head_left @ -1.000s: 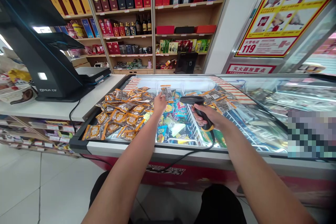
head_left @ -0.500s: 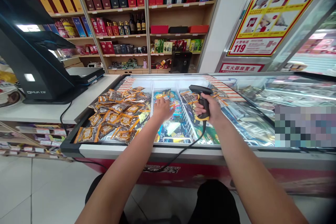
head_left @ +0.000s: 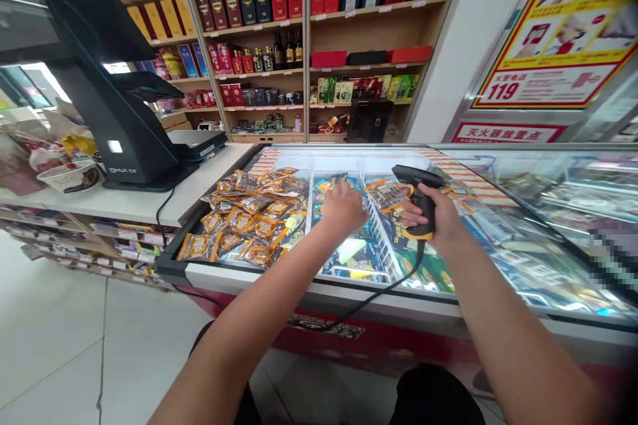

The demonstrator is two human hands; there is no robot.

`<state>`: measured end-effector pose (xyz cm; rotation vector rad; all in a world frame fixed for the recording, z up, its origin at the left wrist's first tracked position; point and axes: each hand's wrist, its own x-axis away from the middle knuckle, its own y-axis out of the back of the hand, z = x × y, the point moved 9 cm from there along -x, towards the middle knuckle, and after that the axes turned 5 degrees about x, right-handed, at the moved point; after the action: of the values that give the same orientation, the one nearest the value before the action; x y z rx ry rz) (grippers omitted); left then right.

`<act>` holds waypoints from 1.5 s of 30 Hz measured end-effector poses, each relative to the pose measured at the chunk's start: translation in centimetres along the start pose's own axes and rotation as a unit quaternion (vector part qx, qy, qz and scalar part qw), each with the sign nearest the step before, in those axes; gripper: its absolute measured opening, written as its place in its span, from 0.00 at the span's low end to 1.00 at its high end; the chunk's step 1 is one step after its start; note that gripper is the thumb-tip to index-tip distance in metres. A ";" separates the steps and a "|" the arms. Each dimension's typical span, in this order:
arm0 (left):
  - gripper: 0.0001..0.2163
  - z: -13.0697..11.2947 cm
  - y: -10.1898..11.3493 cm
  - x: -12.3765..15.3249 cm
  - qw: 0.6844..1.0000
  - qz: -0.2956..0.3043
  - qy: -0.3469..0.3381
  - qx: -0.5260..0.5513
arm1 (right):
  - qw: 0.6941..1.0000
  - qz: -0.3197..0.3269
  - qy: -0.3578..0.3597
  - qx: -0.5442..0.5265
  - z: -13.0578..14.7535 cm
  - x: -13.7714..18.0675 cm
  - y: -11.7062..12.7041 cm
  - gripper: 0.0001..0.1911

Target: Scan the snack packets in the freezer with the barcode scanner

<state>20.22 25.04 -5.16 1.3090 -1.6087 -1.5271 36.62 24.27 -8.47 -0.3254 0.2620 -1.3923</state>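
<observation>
My right hand (head_left: 441, 216) is wrapped around the handle of a black-and-yellow barcode scanner (head_left: 417, 176), held over the glass-topped freezer. A black cable (head_left: 393, 284) hangs from the handle and runs down over the freezer's front edge. My left hand (head_left: 343, 206) hovers above the middle freezer compartment with its fingers curled in. Whatever those fingers may hold is hidden. Just left of the scanner lies an orange-edged snack packet (head_left: 386, 195). Left of my left hand, a heap of similar brown-and-orange packets (head_left: 249, 216) covers the freezer top.
A dark checkout scale (head_left: 129, 126) stands on the white counter (head_left: 199, 196) at left. Behind the freezer (head_left: 239, 270) rise wooden shelves (head_left: 259, 28) of boxes and bottles. Wire dividers (head_left: 386, 246) separate bagged goods inside. A fire-safety poster (head_left: 543, 60) hangs at right.
The view has turned left, so everything sits further right. My left fingers have curled in more, and the orange-edged bit by them no longer shows. My right hand keeps the scanner.
</observation>
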 end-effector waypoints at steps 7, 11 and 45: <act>0.23 12.6 7.1 7.7 0.977 0.020 0.180 -0.109 | 1.000 0.003 -0.019 -0.015 -0.5 -0.1 0.0 0.11; 0.16 14.8 6.0 8.8 0.978 0.038 0.155 -0.132 | 1.000 0.005 -0.015 -0.006 -0.4 -0.2 0.1 0.09; 0.14 11.8 -6.3 -3.4 0.609 -0.232 0.204 0.731 | 0.982 0.127 -0.093 0.100 -3.5 0.8 -3.0 0.22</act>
<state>12.69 33.77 -12.73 2.7273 -2.2051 0.4546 32.72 22.82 -10.58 -0.2433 0.0065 -1.1179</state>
